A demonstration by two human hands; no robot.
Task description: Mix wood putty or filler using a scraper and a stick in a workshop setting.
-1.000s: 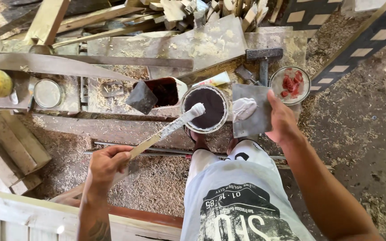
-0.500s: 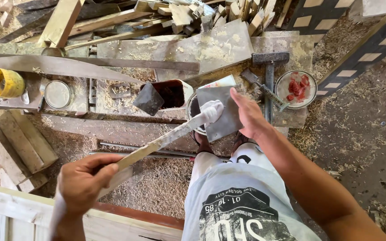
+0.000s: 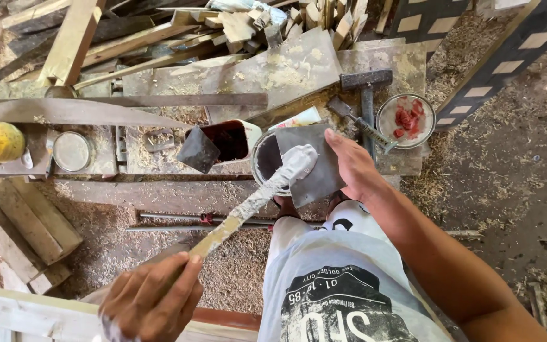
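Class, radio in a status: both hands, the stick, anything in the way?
Left hand grips putty stick. Right hand holds grey plate beneath its tip. Nothing between them.

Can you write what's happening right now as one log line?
left hand: holds putty-coated stick | right hand: holds grey sheet over round tin
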